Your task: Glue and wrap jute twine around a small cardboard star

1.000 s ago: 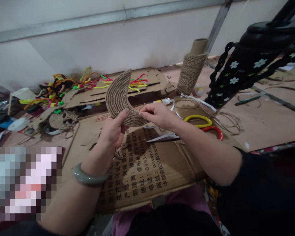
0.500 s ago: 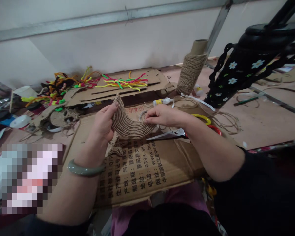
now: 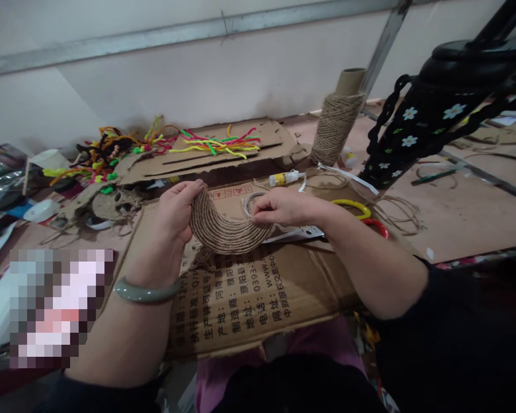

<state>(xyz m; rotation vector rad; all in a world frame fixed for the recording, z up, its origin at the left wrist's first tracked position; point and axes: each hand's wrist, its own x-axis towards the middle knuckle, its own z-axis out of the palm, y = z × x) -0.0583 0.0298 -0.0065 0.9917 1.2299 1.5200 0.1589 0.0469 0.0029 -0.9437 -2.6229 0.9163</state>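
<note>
My left hand point(image 3: 177, 211) closed on one tip of the twine-wrapped crescent point(image 3: 223, 226) at frame centre, my right hand point(image 3: 284, 207) pinching its other tip, crescent held just above the printed cardboard sheet point(image 3: 249, 292), scissors point(image 3: 327, 229) right of it, twine spool point(image 3: 336, 123) upper right

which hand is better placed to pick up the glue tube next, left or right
Probably the right hand. It pinches one tip of the twine-wrapped crescent, and the glue tube lies just beyond it. The left hand holds the crescent's other end, farther from the tube.
</note>
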